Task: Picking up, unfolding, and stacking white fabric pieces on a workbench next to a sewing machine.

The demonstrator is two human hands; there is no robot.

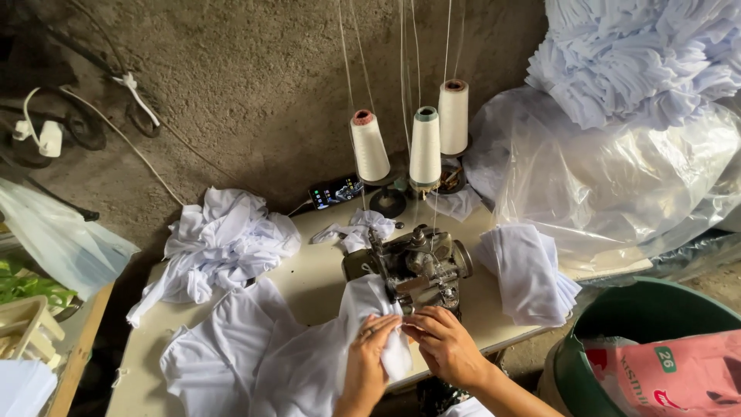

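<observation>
Both hands, left hand point(369, 351) and right hand point(441, 340), pinch one white garment point(309, 363) with curled fingers at the sewing table's point(316, 278) front edge, before one overlock machine point(413, 266). Three thread cones point(424, 147) stand at the back edge.

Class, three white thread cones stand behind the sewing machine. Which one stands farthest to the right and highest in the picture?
The cone with the brownish-red core top, right of the green-topped cone and the pink-topped cone.

A small garment sewing workshop: overlock sewing machine point(409, 266) on a worn table point(309, 282), three thread cones point(424, 147) behind, heaps of white cut fabric point(224, 239), rough concrete wall point(255, 85).
</observation>
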